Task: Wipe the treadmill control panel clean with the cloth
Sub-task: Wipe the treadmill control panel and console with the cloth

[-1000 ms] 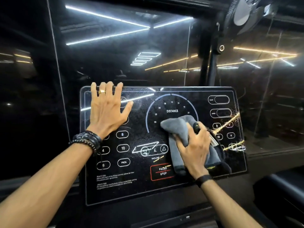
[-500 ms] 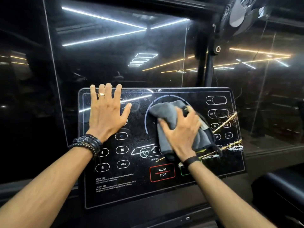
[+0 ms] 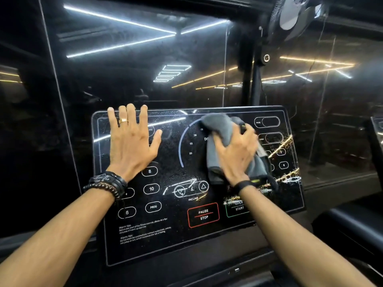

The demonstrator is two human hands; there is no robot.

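The black glossy treadmill control panel [image 3: 165,241] fills the middle of the view, with white button outlines, a distance dial and red PAUSE/STOP and green START boxes. My left hand [image 3: 131,141] lies flat, fingers spread, on the panel's upper left part. My right hand [image 3: 236,154] presses a grey cloth [image 3: 219,125] against the upper middle of the panel, over the dial. The cloth reaches the panel's top edge and hides part of the dial and some right-side buttons. Specks and smears show on the panel's surface.
Behind the panel stands a dark glass wall [image 3: 134,69] reflecting ceiling light strips. A black fan [image 3: 296,19] on a pole [image 3: 257,83] sits at the upper right. A dark padded edge [image 3: 348,226] lies at the lower right.
My right hand has slid the cloth up the panel, from the lower middle near PAUSE/STOP to the top of the dial. My left hand has stayed flat in place.
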